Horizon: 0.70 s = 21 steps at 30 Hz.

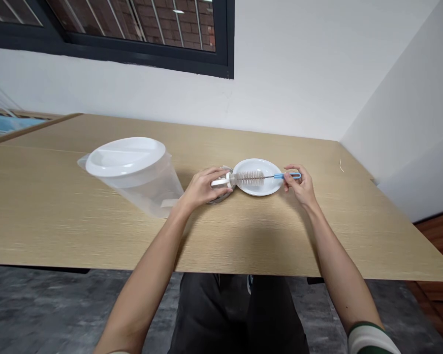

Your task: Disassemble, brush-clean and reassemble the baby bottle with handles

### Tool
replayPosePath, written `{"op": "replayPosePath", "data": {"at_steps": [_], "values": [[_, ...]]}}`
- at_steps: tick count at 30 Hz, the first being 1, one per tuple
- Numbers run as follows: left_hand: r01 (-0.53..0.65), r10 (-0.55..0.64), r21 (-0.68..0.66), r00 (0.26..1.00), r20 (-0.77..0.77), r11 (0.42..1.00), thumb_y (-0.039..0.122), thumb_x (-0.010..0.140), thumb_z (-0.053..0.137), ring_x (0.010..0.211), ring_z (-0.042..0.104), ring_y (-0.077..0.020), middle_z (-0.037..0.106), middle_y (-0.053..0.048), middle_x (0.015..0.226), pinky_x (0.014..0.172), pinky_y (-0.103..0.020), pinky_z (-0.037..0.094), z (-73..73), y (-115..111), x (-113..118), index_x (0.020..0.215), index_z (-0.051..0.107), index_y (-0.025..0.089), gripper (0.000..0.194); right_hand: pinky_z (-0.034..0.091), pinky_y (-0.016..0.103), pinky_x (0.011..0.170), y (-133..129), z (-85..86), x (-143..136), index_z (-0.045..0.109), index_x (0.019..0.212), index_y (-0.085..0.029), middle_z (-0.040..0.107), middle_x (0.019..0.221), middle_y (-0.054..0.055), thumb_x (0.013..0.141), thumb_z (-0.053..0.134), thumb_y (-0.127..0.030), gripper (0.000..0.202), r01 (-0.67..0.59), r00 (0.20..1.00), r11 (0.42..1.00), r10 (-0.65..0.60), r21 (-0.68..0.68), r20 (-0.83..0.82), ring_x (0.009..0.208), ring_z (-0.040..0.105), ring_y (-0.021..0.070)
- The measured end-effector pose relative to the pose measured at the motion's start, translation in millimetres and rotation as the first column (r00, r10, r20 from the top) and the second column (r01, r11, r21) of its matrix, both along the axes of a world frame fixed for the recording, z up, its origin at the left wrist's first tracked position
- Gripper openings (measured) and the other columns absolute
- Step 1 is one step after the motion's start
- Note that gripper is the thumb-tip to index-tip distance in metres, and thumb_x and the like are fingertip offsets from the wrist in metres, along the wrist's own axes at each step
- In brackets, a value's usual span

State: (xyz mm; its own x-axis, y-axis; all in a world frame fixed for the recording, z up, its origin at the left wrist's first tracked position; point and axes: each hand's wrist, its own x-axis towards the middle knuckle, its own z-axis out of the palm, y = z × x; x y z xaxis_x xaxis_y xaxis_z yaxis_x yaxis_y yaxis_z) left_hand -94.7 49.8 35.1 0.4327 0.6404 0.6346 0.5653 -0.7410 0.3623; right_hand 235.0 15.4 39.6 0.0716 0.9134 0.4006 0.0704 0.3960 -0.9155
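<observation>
Bottle brush (256, 178) in my right hand (299, 184): it lies level above the white oval bowl (258, 192), its pale bristles pointing left and its twisted wire stem running right to the blue handle (279, 176). My right thumb and fingers are closed narrowly on that handle, near its looped end, just over the bowl's right rim. My left hand (205, 187) is over on the other side, thumb and fingers curled around a small white-and-clear piece (225, 182), its clear end turned right toward the bristles. Brush and clear end meet over the bowl's left rim; I cannot tell whether the bristle tip sits inside it or only against it. Beneath my left fingers shows part of a shiny metal dish (221, 198), mostly covered by my hand and just beside the bowl. Further left stands a big translucent pitcher (151, 189) with a white lid (129, 157) on top and its spout to the left. All this is on the light wooden table (243, 231); near its far right corner lies a thin, bent pale strip (341, 166), well apart from everything else. Beyond, a dark-framed window (143, 49) fills the far left, with the white wall (299, 64) to its right.
</observation>
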Motion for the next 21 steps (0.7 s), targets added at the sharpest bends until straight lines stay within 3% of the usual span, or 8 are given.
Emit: {"op": "replayPosePath", "data": {"at_steps": [4, 8, 14, 21], "values": [[-0.004, 0.004, -0.015, 1.0, 0.011, 1.0, 0.047, 0.084, 0.077, 0.108, 0.071, -0.0276, 0.074, -0.01, 0.122, 0.099, -0.041, 0.056, -0.7, 1.0, -1.2, 0.124, 0.073, 0.022, 0.047, 0.048, 0.023, 0.043, -1.7, 2.7, -0.8, 0.064, 0.103, -0.024, 0.064, 0.072, -0.005, 0.069, 0.087, -0.056, 0.052, -0.023, 1.0, 1.0, 0.023, 0.0, 0.004, 0.046, 0.055, 0.0084], [-0.011, 0.011, 0.001, 1.0, 0.015, 1.0, 0.047, 0.083, 0.079, 0.107, 0.072, -0.0274, 0.074, -0.01, 0.121, 0.098, -0.041, 0.056, -1.6, 1.7, -2.2, 0.123, 0.073, 0.022, 0.048, 0.05, 0.023, 0.044, 3.0, -1.7, 2.6, 0.067, 0.092, -0.022, 0.065, 0.068, -0.004, 0.067, 0.088, -0.057, 0.048, -0.058, 0.998, 0.998, 0.057, -0.028, -0.023, 0.046, 0.055, 0.0083], [-0.008, 0.008, -0.011, 1.0, 0.0, 1.0, 0.047, 0.084, 0.077, 0.109, 0.071, -0.0281, 0.073, -0.011, 0.123, 0.099, -0.041, 0.056, -0.7, 0.0, -0.5, 0.125, 0.073, 0.022, 0.048, 0.049, 0.023, 0.042, 7.2, -4.7, 3.8, 0.071, 0.094, -0.02, 0.068, 0.065, -0.001, 0.067, 0.086, -0.063, 0.053, -0.021, 0.998, 0.998, 0.018, -0.056, -0.056, 0.048, 0.058, 0.0108], [-0.016, 0.016, 0.003, 1.0, -0.027, 1.0, 0.05, 0.085, 0.076, 0.109, 0.071, -0.0281, 0.073, -0.011, 0.123, 0.099, -0.041, 0.055, -0.5, -0.4, 0.0, 0.126, 0.073, 0.022, 0.049, 0.043, 0.024, 0.04, 3.8, -1.4, -0.2, 0.061, 0.067, -0.02, 0.062, 0.052, 0.0, 0.071, 0.077, -0.073, 0.056, 0.056, 0.998, 0.998, -0.057, -0.041, -0.007, 0.04, 0.052, 0.0105]]}}
